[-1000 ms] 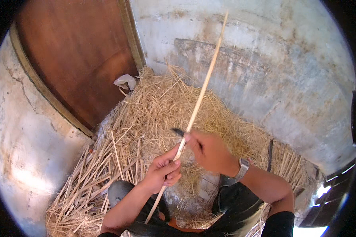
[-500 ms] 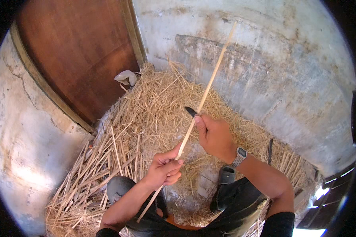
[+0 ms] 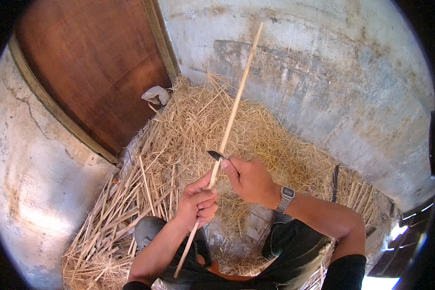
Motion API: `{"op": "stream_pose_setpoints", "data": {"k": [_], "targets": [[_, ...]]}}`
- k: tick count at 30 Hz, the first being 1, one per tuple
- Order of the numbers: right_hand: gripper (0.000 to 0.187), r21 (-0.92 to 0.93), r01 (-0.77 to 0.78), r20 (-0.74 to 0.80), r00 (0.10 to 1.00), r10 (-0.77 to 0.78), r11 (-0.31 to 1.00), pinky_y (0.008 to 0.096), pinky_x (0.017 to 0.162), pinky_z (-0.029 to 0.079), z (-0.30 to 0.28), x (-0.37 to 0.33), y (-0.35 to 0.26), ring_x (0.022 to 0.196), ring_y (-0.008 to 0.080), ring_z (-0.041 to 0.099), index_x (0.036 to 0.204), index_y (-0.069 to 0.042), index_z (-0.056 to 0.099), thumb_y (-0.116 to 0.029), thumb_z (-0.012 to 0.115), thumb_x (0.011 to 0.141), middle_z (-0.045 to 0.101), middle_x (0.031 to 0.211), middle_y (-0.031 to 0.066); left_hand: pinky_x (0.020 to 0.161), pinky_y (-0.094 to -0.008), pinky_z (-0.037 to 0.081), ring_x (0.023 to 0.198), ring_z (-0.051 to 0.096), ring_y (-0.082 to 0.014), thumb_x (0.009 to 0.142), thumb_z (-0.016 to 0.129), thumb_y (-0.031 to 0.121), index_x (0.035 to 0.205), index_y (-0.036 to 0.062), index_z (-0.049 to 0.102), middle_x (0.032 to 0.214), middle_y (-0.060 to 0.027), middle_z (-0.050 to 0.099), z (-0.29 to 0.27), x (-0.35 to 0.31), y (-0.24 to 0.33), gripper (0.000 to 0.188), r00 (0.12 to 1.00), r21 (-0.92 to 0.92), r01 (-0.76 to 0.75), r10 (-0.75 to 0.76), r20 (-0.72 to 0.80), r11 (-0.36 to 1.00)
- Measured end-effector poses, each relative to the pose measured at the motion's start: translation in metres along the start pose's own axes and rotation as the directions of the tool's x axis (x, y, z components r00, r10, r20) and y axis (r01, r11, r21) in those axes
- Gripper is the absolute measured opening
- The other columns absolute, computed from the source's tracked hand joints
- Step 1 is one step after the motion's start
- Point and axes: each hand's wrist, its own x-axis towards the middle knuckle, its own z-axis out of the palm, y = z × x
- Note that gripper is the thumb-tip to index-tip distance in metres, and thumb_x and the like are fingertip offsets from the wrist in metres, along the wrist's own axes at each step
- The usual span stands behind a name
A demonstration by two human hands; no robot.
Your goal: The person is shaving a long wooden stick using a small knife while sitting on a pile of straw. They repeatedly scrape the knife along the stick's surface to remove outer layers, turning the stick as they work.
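Observation:
A long, pale strip of split wood or bamboo [image 3: 238,96] slants up and away from me, its far end in front of the wall. My left hand [image 3: 198,200] is closed around its lower part, and the near end sticks out below toward my lap. Just above, my right hand [image 3: 251,179] grips a small knife whose handle is hidden in the fist. The dark knife blade [image 3: 215,155] lies across the strip, touching it, with its tip pointing left. My right thumb rests against the strip close to the blade.
Shavings [image 3: 198,125] are heaped over the floor ahead. Many cut strips [image 3: 111,212] lie in a pile at the left. A brown door [image 3: 96,63] and a stained wall [image 3: 314,92] bound the corner, with a whitish crumpled bag [image 3: 155,94] by the door. A dark rod [image 3: 335,183] lies right.
My right hand and the knife have moved down the strip toward my left hand. The strip's far end has swung a little to the left. Both grips are kept.

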Motion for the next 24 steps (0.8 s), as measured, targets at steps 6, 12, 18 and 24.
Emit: {"op": "stream_pose_setpoints", "data": {"k": [6,12,18,24], "targets": [[0.033,0.203,-0.065,0.132,0.99,0.039,0.977,0.0446,0.046,0.041,0.003,-0.007,-0.004,0.046,0.0374,0.052,0.078,0.0,0.059,-0.023,0.054,0.101,0.049,0.054,0.021,0.034,-0.0222,0.019,0.04,0.024,-0.004,0.088,0.051,-0.008,0.154,0.0178,0.037,0.061,0.0033,0.035,-0.003,-0.001,0.007,0.073,0.997,0.112,-0.079,0.08,-0.006,0.991],[0.037,0.311,-0.193,0.338,0.938,0.081,0.931,0.0373,0.048,0.037,-0.016,-0.001,0.002,0.046,0.018,0.042,0.079,0.002,0.058,-0.026,0.055,0.102,0.042,0.053,0.0133,0.037,-0.0221,0.024,0.044,0.032,-0.0069,0.079,0.055,-0.008,0.152,0.0119,0.04,0.064,-0.0005,0.042,-0.013,-0.001,0.003,0.078,0.968,0.006,-0.109,0.104,0.23,0.994],[0.033,0.383,-0.132,0.267,0.963,0.027,0.914,0.0337,0.048,0.035,-0.008,-0.005,0.013,0.052,0.0104,0.042,0.086,0.001,0.061,-0.029,0.062,0.099,0.044,0.056,0.0049,0.038,-0.0242,0.024,0.042,0.03,-0.0061,0.081,0.056,-0.006,0.156,0.0136,0.035,0.056,0.0018,0.038,-0.013,0.004,-0.002,0.08,0.943,0.168,-0.267,0.222,0.248,0.949],[0.028,0.37,-0.174,0.149,0.981,0.127,0.913,0.0309,0.048,0.036,-0.017,0.001,0.011,0.052,0.0083,0.043,0.092,-0.002,0.064,-0.029,0.071,0.091,0.046,0.056,0.0027,0.039,-0.0238,0.027,0.042,0.031,-0.0061,0.08,0.055,-0.005,0.156,0.0097,0.033,0.057,0.0025,0.04,-0.005,0.005,-0.001,0.08,0.949,0.311,-0.294,0.238,0.207,0.904]]}}
